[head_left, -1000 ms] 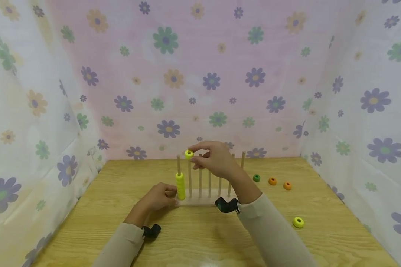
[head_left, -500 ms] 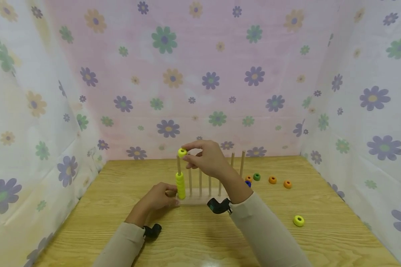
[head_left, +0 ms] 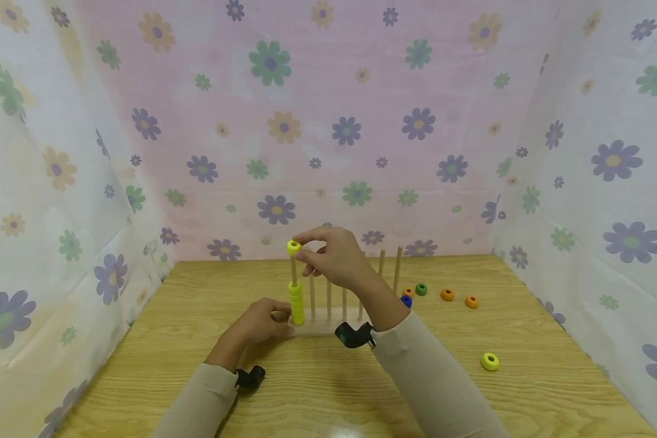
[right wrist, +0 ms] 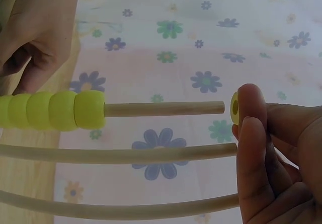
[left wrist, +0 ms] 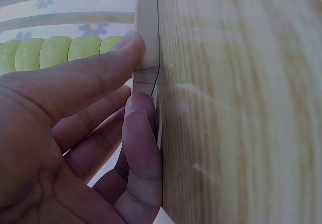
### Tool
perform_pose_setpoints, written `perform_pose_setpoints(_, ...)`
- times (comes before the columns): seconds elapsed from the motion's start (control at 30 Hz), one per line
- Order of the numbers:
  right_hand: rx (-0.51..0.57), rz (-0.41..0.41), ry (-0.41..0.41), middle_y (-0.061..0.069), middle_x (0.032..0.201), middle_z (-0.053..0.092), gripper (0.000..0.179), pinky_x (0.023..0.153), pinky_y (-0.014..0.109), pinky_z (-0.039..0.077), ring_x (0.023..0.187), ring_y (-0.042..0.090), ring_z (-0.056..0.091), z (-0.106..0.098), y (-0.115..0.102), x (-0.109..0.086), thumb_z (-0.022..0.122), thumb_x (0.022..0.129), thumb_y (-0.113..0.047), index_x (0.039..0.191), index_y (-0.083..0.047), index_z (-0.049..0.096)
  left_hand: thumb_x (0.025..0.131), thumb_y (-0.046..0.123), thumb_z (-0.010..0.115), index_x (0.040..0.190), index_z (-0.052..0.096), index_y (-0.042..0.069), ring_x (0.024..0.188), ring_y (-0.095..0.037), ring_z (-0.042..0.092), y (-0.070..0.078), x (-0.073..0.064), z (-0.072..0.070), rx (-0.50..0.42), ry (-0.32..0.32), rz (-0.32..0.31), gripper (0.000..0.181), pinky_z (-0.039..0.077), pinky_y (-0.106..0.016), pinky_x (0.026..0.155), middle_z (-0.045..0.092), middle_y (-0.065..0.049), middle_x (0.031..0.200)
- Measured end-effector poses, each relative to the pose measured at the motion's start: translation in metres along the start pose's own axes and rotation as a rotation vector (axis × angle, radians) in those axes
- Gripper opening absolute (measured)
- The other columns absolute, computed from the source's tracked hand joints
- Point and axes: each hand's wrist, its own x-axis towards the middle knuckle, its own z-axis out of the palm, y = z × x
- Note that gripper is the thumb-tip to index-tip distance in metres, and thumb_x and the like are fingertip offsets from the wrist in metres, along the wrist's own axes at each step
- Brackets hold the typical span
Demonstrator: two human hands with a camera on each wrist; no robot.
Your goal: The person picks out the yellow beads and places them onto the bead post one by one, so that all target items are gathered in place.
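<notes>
In the head view my right hand [head_left: 336,257] pinches a yellow bead [head_left: 293,248] at the top of the leftmost rod [head_left: 293,271] of a wooden peg rack. The right wrist view shows a small gap between this bead [right wrist: 234,109] and the rod's tip [right wrist: 219,107], the bead's hole facing it. Lower on that rod sits a stack of several yellow beads [head_left: 296,304]. My left hand [head_left: 261,321] holds the left end of the rack's base [head_left: 323,330]; in the left wrist view the thumb lies on the base [left wrist: 148,27] and fingers curl around its end.
Right of the rack lie a blue bead [head_left: 406,301], a green bead [head_left: 421,289] and several orange beads [head_left: 447,294]. A lone yellow bead [head_left: 490,361] lies nearer on the wooden table [head_left: 317,389]. Other bare rods [head_left: 397,267] stand upright along the base.
My right hand has moved left with the yellow bead, from above the second rod to the leftmost rod's tip. The left hand stays on the base.
</notes>
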Motion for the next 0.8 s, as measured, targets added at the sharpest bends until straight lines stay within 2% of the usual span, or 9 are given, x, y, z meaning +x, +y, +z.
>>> perform_pose_setpoints(0.5,-0.027,0.034,-0.006,0.000,0.131,0.068,0.028,0.063,0.036,0.063,0.065,0.019,0.075,0.0008,-0.0045,0.0035,0.075,0.097,-0.018,0.125,-0.020,0.076,0.085,0.022,0.088,0.130,0.075,0.023,0.129,-0.039,0.062,-0.0018,0.0016,-0.0008,0.031,0.001,-0.016,0.048,0.054,-0.056,0.101,0.067,-0.006,0.139)
perform_pose_setpoints(0.8,-0.056,0.034,-0.009,0.000,0.129,0.068,0.028,0.060,0.033,0.061,0.065,0.018,0.074,0.0009,-0.0068,0.0025,0.075,0.097,-0.018,0.125,-0.020,0.076,0.084,0.020,0.088,0.130,0.075,0.023,0.130,-0.039,0.061,-0.0009,0.0023,0.0008,0.034,0.011,-0.016,0.047,0.052,-0.058,0.103,0.068,-0.005,0.138)
